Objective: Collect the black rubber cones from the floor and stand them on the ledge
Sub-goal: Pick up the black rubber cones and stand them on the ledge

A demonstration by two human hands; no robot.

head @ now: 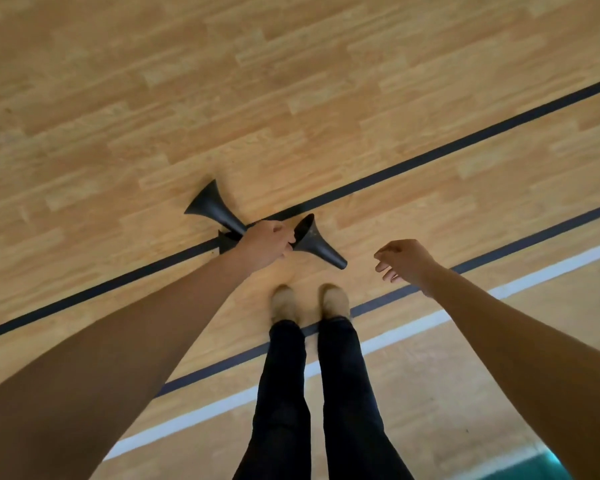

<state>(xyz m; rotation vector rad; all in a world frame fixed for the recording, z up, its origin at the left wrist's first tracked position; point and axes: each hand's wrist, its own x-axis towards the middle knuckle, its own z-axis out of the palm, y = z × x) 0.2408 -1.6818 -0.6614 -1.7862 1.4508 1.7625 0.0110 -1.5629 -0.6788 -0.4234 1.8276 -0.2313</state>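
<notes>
My left hand [265,242] reaches down over the wooden floor and grips black rubber cones. One cone [213,209] sticks out up-left of the hand, wide base outward. A second cone [317,244] points down-right, and my fingers pinch its wide rim. A corner of a third black piece [226,241] shows just under the hand. My right hand [404,259] hangs free to the right, fingers loosely curled, holding nothing. No ledge is in view.
My two feet [309,303] in tan shoes stand just below the cones. Dark court lines [465,142] and a white line [413,329] cross the floor diagonally. A teal patch [541,467] lies at the bottom right.
</notes>
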